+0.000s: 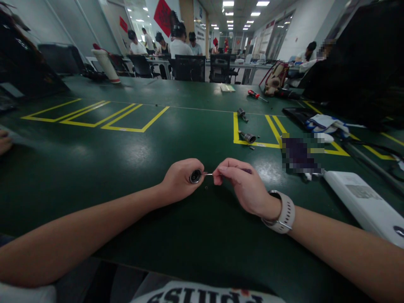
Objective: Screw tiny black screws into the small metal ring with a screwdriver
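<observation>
My left hand point(182, 181) is closed around a cylindrical metal part point(195, 176), whose round hollow end faces me. In my right hand point(241, 181) is a small screwdriver with a dark handle point(246, 171). Its thin shaft point(207, 174) points left and reaches the side of the metal part by my left thumb; whether the tip sits in a hole is hidden. Just below the shaft, a tiny dark ring-like piece point(206, 187) lies on the green table point(189, 235). A watch with a pale strap point(285, 214) is on my right wrist.
Two similar metal parts, one farther point(241, 113) and one nearer point(248, 136), lie by yellow tape with tiny pieces. A red screwdriver point(255, 94) lies behind. At right are a white device point(362, 202) and cables. Another person's hand point(4, 142) shows at far left.
</observation>
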### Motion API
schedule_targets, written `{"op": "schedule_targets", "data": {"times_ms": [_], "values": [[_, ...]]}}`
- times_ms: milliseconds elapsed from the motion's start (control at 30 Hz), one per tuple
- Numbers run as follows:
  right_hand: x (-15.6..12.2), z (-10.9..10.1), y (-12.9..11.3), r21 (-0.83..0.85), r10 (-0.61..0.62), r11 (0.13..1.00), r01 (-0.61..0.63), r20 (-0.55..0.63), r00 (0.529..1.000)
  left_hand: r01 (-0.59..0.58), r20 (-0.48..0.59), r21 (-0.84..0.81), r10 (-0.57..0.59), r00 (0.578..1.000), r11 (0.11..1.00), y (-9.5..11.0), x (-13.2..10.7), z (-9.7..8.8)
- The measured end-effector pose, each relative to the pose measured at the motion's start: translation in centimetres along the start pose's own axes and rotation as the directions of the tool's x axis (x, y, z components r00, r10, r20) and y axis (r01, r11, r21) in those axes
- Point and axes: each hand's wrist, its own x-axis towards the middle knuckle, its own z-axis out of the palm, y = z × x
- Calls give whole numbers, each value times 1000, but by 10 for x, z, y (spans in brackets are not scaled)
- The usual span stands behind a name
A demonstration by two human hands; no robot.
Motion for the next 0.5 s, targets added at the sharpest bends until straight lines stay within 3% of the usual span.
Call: {"op": "schedule_targets", "data": {"times_ms": [233, 500], "values": [[8, -7, 7, 174, 162, 973, -149, -62, 985, 37, 73, 61, -42, 996, 997, 5, 3, -2], [10, -8, 6, 142, 94, 987, -75, -133, 987, 101, 94, 78, -108, 990, 992, 1, 5, -2]]}}
